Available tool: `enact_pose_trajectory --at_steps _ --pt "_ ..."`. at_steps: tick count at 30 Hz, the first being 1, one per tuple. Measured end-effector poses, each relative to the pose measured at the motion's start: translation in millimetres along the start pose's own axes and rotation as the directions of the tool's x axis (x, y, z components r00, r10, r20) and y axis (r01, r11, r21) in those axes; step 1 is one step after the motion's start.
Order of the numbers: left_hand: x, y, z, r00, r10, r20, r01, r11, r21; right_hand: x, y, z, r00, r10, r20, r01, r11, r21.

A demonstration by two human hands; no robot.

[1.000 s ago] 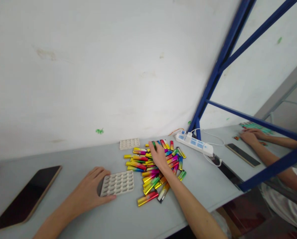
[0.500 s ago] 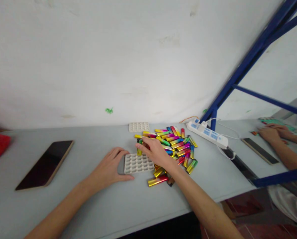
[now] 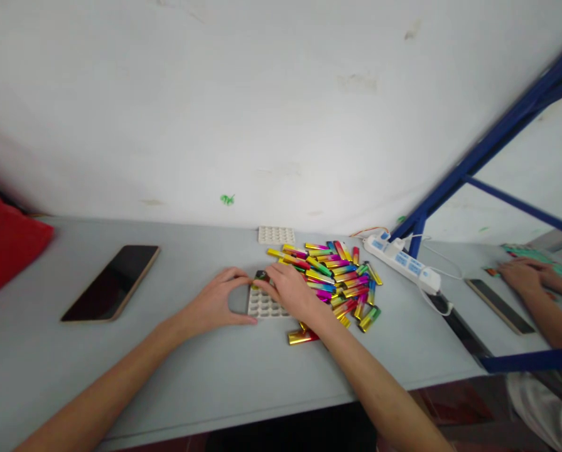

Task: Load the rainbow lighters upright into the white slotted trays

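A white tray of small slots (image 3: 265, 307) lies on the grey table. My left hand (image 3: 215, 303) curves around its left side, forefinger at the far corner and thumb at the near one, bracing it. Over the tray's far left part, my right hand (image 3: 292, 292) pinches a lighter (image 3: 262, 276); its dark top shows, and its lower part is mostly hidden. To the right, a heap of shiny lighters (image 3: 330, 263) in yellow, pink, green, red and blue lies partly behind my right hand. Some of the tray's slots are covered by that hand.
A second slotted tray (image 3: 275, 235) sits against the wall. At left lie a dark tablet-like slab (image 3: 111, 282) and red cloth (image 3: 10, 242). A white power strip (image 3: 403, 263) with cables runs beside a blue metal frame (image 3: 419, 232). Another person's hands (image 3: 523, 274) work beyond it.
My right hand has lowered the lighter onto the tray's far left part. My left hand has closed in on the tray's left edge. The camera view has shifted.
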State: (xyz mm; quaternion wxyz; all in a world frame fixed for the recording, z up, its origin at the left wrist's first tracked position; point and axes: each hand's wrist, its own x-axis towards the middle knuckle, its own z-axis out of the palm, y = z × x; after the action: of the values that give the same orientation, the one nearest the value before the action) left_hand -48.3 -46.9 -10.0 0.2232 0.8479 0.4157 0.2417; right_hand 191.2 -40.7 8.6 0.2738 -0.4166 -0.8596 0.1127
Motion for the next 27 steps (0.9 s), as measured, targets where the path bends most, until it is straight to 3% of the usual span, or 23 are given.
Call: enact_pose_trajectory --at_steps 5,8,12,19,23,27 --pt "-1 6 -3.0 1.000 0.011 -0.021 -0.010 0.999 0.035 -4 4 -12 1.000 -0.027 -0.007 0.027 0.998 -0.050" --pt "-2 9 -6.4 1.000 0.017 -0.014 -0.016 0.997 0.081 -17 31 -34 0.995 0.055 -0.089 -0.055 0.998 -0.007" --pt "-5 9 -18.6 0.999 -0.017 0.028 0.014 0.991 0.132 -26 67 -55 0.980 0.150 -0.131 -0.167 0.978 -0.125" --pt "-7 5 -51.1 0.990 -0.113 0.090 0.100 0.985 0.141 -14 69 -47 0.963 0.268 0.043 -0.250 0.937 -0.245" --pt "-5 0 -54.0 0.992 -0.107 0.074 0.095 0.984 0.154 -12 71 -42 0.959 0.282 -0.008 -0.278 0.937 -0.213" --pt "-4 0 -41.4 0.997 -0.067 0.039 0.060 0.985 0.165 -16 83 -42 0.960 0.252 -0.122 -0.256 0.966 -0.024"
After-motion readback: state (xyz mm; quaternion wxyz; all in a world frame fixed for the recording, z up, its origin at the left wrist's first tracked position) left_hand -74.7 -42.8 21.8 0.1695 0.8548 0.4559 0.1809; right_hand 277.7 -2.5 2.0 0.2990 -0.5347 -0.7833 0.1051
